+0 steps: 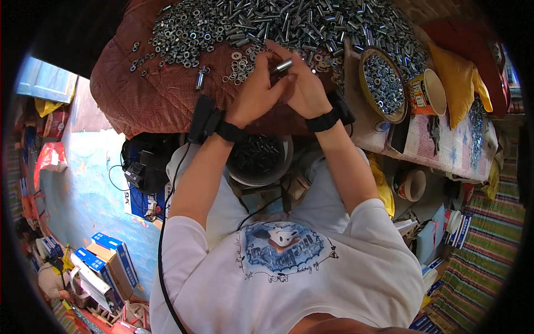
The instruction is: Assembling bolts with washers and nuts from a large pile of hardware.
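A shiny metal sleeve (283, 65) sits between my two hands, tilted up toward the right. My left hand (257, 94) is closed about its left end, the thumb reaching across to my other hand. At its right end my right hand (307, 92) closes on it, with one finger stretched up and to the left. Some fingertips are hidden. Just beyond the hands, flat washers (240, 68) lie on the reddish-brown quilted cover (133, 94). A bolt-like metal piece with a ring at its top (200, 78) stands left of my hands.
Heaped metal sleeves (311, 25) and nuts (189, 33) fill the far side. On the right stand a bowl of nuts (382, 83), a paper tub (427, 94) and a yellow bag (453, 83). Between my knees is a bucket (286, 161) holding dark metal parts. A black cable (161, 250) runs along my left arm.
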Demonstrator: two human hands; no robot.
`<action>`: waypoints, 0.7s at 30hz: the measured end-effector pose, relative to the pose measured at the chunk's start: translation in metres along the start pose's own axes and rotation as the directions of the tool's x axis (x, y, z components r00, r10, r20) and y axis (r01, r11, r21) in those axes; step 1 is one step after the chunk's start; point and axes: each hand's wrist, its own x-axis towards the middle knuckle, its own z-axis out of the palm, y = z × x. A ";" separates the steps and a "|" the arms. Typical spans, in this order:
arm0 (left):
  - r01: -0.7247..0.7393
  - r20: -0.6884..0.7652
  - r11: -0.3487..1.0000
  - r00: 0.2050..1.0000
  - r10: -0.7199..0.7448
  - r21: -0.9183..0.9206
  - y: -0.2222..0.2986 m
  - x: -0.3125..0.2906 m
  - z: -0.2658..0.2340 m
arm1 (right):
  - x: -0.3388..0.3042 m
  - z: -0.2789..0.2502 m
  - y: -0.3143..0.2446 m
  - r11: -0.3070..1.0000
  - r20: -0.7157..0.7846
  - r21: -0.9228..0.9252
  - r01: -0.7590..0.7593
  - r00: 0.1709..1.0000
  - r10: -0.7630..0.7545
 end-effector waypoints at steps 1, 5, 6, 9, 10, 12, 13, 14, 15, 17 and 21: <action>0.000 0.000 1.000 1.000 0.000 0.001 -0.003 0.000 0.000 | 0.000 0.001 0.001 0.964 0.003 -0.256 0.066 0.998 -0.067; -0.156 0.000 0.978 0.987 0.158 0.139 -0.016 -0.002 -0.002 | -0.002 0.013 -0.001 0.752 0.048 -0.627 0.203 0.974 -0.223; -0.108 0.018 0.987 0.994 0.107 0.123 -0.016 -0.004 -0.001 | -0.002 0.013 -0.001 0.752 0.045 -0.626 0.206 0.972 -0.229; -0.080 0.019 0.987 0.997 0.078 0.141 -0.014 -0.008 -0.001 | -0.005 0.004 0.001 0.762 0.015 -0.627 0.162 0.980 -0.196; -0.082 0.027 0.987 0.996 0.079 0.141 -0.011 -0.008 -0.002 | -0.006 -0.002 0.002 0.696 -0.006 -0.703 0.143 0.978 -0.208; -0.010 -0.036 0.983 0.999 0.016 0.181 -0.004 -0.007 -0.007 | -0.006 -0.007 -0.007 0.625 -0.026 -0.771 0.122 0.975 -0.222; -0.010 -0.035 0.983 0.999 0.016 0.182 -0.007 -0.008 -0.009 | -0.007 -0.005 -0.024 0.486 -0.076 -0.872 0.048 0.969 -0.233; 0.024 -0.073 0.987 0.997 -0.013 0.157 -0.014 -0.009 -0.012 | -0.007 -0.008 -0.037 0.333 -0.123 -0.942 -0.033 0.960 -0.251; 0.054 -0.107 0.990 0.993 -0.040 0.131 -0.017 -0.010 -0.013 | -0.009 -0.020 -0.043 0.334 -0.123 -0.942 -0.033 0.959 -0.254; 0.044 -0.108 0.980 0.994 -0.024 0.194 -0.014 -0.010 -0.014 | -0.010 -0.050 -0.047 -0.507 0.024 -0.837 -0.205 0.912 -0.409; 0.090 -0.037 0.954 0.996 -0.083 0.285 0.002 -0.010 -0.010 | -0.005 -0.099 -0.048 -0.473 0.121 -0.878 -0.073 0.922 -0.368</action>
